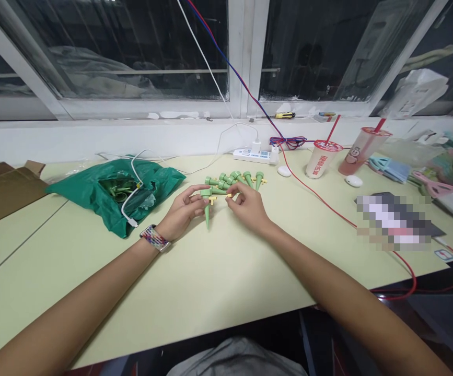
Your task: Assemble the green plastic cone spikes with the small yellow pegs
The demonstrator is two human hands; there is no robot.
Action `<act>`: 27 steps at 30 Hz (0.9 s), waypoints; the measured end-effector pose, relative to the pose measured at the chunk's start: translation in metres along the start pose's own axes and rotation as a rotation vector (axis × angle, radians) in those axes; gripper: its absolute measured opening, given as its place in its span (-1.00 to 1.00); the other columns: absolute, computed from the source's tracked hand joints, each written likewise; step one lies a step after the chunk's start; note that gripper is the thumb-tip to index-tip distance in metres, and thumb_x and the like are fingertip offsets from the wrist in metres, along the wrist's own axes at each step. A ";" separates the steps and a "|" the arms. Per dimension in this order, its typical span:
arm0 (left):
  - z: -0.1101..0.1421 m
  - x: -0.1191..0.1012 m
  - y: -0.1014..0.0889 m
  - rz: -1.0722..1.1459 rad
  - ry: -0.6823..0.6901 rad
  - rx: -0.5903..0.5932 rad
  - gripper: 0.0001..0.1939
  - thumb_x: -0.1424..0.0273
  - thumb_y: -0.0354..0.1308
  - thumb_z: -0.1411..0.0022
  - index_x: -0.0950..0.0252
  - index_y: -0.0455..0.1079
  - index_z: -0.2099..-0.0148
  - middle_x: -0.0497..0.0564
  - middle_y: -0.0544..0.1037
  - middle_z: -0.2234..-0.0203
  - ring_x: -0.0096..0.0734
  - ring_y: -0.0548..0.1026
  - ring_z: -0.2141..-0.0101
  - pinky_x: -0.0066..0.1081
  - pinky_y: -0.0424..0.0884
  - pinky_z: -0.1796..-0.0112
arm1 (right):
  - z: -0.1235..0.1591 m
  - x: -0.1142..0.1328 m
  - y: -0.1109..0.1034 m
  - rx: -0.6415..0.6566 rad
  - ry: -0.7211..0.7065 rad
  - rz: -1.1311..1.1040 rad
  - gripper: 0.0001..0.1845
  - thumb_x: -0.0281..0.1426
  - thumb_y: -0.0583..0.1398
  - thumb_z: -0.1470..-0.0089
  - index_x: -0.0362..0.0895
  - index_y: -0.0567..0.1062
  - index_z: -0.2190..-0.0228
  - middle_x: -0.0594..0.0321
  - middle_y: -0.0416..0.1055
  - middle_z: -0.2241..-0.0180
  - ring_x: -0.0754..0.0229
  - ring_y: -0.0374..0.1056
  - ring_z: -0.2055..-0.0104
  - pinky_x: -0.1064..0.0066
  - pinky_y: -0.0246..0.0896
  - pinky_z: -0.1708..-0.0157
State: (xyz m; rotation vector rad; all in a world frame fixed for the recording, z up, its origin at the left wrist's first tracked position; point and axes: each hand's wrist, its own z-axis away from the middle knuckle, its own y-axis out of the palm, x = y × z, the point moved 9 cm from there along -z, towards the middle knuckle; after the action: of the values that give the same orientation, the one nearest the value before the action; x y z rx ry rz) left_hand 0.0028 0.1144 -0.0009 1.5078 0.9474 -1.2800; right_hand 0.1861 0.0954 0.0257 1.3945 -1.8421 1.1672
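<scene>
My left hand (185, 210), with a patterned watch band at the wrist, grips a green plant watering spike (207, 213) by its wide top, the tip hanging down. A small yellow valve (212, 199) juts from its side toward my right hand. With thumb and finger closed, my right hand (247, 208) pinches a small yellow piece (229, 195), apart from the spike. Just behind both hands lies a cluster of several more green spikes (236, 176) with yellow valves. To the left, a torn green plastic bag (81, 183) contains more green parts (119, 190).
A white cable (126, 209) lies over the bag. Behind are a power strip (252, 155) and a white oval object (284, 171). Two drink cups (319, 163) with straws stand at right, near a red cable (320, 199) and a pink dustpan (432, 185). Cardboard (10, 190) lies far left.
</scene>
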 end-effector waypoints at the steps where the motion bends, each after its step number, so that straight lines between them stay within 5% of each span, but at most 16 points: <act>1: 0.000 0.001 0.000 -0.001 0.000 0.006 -0.43 0.31 0.50 -0.06 0.23 0.50 -0.13 -0.02 0.58 0.34 -0.39 0.54 0.31 -0.45 0.45 0.28 | -0.001 -0.003 0.001 0.006 0.008 -0.010 -0.90 -0.34 0.23 -0.10 -0.07 0.46 0.30 0.28 0.46 0.26 0.29 0.23 0.51 0.38 0.20 0.38; 13: -0.002 0.003 -0.004 0.001 0.000 -0.036 -0.47 0.35 0.56 0.08 0.25 0.49 0.05 -0.04 0.57 0.39 -0.44 0.53 0.37 -0.51 0.40 0.36 | 0.006 0.004 0.010 0.072 0.011 -0.098 -0.86 -0.28 0.24 -0.14 -0.06 0.46 0.28 0.27 0.46 0.27 0.30 0.24 0.54 0.40 0.16 0.46; 27: -0.001 0.002 0.003 -0.057 0.014 0.055 -0.51 0.32 0.54 -0.02 0.24 0.50 0.01 0.01 0.61 0.32 -0.44 0.52 0.36 -0.50 0.42 0.38 | 0.009 0.009 0.012 0.108 -0.039 -0.081 -0.88 -0.28 0.25 -0.16 -0.07 0.48 0.29 0.28 0.47 0.30 0.30 0.27 0.52 0.40 0.19 0.43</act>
State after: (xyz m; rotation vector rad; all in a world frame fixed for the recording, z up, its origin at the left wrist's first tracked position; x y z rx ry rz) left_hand 0.0068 0.1147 -0.0022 1.5437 0.9773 -1.3473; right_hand 0.1723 0.0842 0.0247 1.5471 -1.7538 1.2219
